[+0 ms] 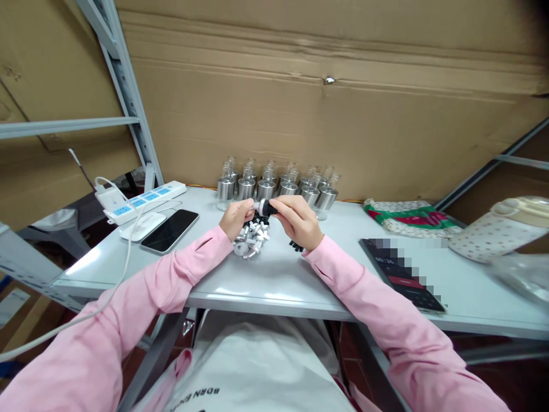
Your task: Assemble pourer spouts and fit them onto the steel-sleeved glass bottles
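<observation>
While my left hand [235, 220] grips the pale end of a black-and-silver cylindrical fitting [270, 208] above the glossy pale table [274, 283], my right hand [301, 221] pinches its black end. Apparently outstanding: loose silver-and-white parts [255, 239] piled nearer; far, silver-bodied glass bottles [266, 189], seemingly uncapped.

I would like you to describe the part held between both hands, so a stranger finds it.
On the pale table, find the bottles at the back. In front of them, the left hand and right hand hold the part, pale end left, black end right. Unlike the loose parts piled nearby, it is held up.
</observation>
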Available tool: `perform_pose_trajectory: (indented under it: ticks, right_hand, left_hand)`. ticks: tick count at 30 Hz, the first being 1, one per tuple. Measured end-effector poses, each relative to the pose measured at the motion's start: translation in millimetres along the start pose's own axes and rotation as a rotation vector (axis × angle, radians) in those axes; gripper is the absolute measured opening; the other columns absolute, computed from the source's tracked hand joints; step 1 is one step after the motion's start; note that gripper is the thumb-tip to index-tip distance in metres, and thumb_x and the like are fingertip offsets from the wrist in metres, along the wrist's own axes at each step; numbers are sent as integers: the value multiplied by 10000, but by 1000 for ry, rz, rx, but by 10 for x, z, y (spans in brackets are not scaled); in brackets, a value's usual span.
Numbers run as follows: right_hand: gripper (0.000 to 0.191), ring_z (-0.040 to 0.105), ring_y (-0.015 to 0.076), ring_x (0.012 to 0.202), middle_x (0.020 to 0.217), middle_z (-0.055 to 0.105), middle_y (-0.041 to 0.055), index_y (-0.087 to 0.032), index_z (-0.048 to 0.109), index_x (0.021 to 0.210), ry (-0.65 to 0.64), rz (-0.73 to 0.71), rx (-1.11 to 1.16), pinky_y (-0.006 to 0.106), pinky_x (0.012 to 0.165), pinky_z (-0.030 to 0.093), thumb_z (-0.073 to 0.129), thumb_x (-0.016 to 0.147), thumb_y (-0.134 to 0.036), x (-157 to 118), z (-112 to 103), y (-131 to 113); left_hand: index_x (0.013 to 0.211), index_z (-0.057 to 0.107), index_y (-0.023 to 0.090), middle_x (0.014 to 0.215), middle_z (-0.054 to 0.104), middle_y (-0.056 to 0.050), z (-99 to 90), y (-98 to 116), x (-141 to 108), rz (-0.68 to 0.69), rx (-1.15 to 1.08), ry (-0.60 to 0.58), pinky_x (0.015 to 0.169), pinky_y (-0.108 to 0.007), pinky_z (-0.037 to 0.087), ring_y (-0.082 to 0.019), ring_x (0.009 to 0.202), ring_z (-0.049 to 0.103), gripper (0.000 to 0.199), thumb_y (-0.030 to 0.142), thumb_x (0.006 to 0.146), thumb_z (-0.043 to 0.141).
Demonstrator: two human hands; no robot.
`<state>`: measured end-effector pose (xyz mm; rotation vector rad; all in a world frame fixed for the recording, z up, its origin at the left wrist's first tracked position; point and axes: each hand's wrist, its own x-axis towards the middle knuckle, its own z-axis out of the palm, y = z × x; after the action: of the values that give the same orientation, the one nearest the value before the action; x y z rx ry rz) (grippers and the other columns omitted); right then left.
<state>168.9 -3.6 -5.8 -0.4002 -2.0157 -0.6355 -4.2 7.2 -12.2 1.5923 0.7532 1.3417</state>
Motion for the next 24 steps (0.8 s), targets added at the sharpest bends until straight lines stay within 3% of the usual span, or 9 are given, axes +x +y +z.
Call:
perform_pose_trajectory:
  ticks: [2,4,8,11,14,19,21,24]
  right_hand:
    - [296,584,194,891,942,619,106,-190,508,1146,-8,0,1,347,751,483,467,855,-156,13,53,17]
    - [286,573,196,898,950,611,110,-181,510,1133,-16,30,4,349,761,483,466,851,-152,8,99,29]
    - [249,550,196,915,974,595,118,-166,504,1103,-58,188,71,353,794,476,419,869,-175,-18,165,22]
    - [237,553,187,868,950,591,103,-169,489,1087,-111,339,126,353,789,468,379,887,-232,1,200,-9]
    - [248,558,174,818,934,593,83,-172,487,1066,-131,504,190,336,776,457,367,892,-302,56,211,-41]
    - [328,532,142,612,602,539,0,-160,557,870,-188,815,339,286,681,444,283,914,-334,80,178,29]
    - [263,542,147,649,662,563,17,-147,581,910,-237,860,275,284,693,443,352,889,-274,19,188,113]
    - [277,559,170,792,880,580,76,-144,606,1038,-415,777,66,293,763,435,450,810,-129,-128,259,225]
  left_hand:
    - [518,254,204,502,219,57,-28,-31,17,-3,45,26,462,-244,204,-73,454,215,480,595,737,425]
    - [522,252,203,495,242,51,-74,-68,30,80,211,59,501,-258,248,-87,464,238,465,570,793,343]
    - [583,365,187,558,426,16,-190,-149,60,491,759,158,718,-336,292,-121,547,331,446,466,889,201]
    - [682,420,185,656,513,-10,-246,-200,89,666,935,201,740,-345,268,-144,612,393,429,398,926,140]
    - [738,436,182,717,553,-23,-262,-218,107,746,998,233,726,-331,263,-148,649,435,395,357,943,148]
    - [795,457,178,778,600,-26,-294,-187,111,859,1046,264,751,-337,246,-146,686,486,370,346,949,165]
    - [809,460,177,792,608,-27,-313,-176,111,854,1039,305,753,-339,244,-144,693,495,366,339,950,163]
    - [816,464,177,790,614,-24,-321,-159,103,821,1069,283,763,-343,240,-141,694,508,360,331,951,169]
